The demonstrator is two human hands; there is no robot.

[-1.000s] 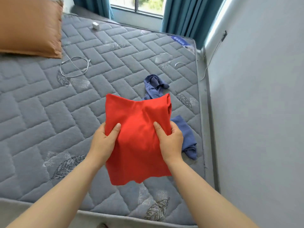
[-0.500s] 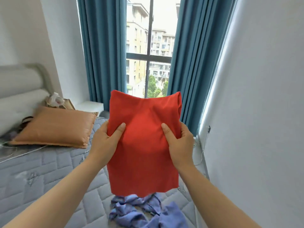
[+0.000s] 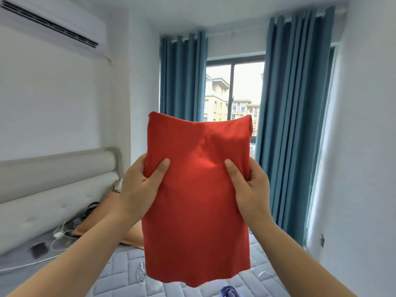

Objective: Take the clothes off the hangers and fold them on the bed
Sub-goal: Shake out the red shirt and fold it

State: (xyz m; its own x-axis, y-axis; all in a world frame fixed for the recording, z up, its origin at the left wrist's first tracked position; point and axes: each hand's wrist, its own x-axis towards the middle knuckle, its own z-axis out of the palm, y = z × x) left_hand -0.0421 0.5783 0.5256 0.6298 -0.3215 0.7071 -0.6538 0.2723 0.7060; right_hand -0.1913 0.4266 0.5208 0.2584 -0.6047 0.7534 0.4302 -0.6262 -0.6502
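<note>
- Grey quilted mattress of the bed [image 3: 120, 275], with a leaf pattern stitched in.
- Orange pillow [image 3: 131, 236] near the headboard.
- White charger with cables [image 3: 57, 235], just beside a dark flat phone [image 3: 38, 250].
- Crumpled blue garment [image 3: 229, 291] at the near edge.

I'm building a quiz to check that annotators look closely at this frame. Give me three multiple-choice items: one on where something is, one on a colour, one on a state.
1. Where is the red garment?
A. lying spread out flat
B. held up in the air before the window
C. dangling from a hanger

2. What colour are the curtains?
A. teal blue
B. yellow
C. white

3. How is the red garment held?
A. by one hand alone
B. by both hands, one at each side edge
C. by no hand

Answers: 1 B, it is raised in front of the glass; 2 A, both panels are teal blue; 3 B, the left hand and right hand each grip a side edge, thumb in front.
</note>
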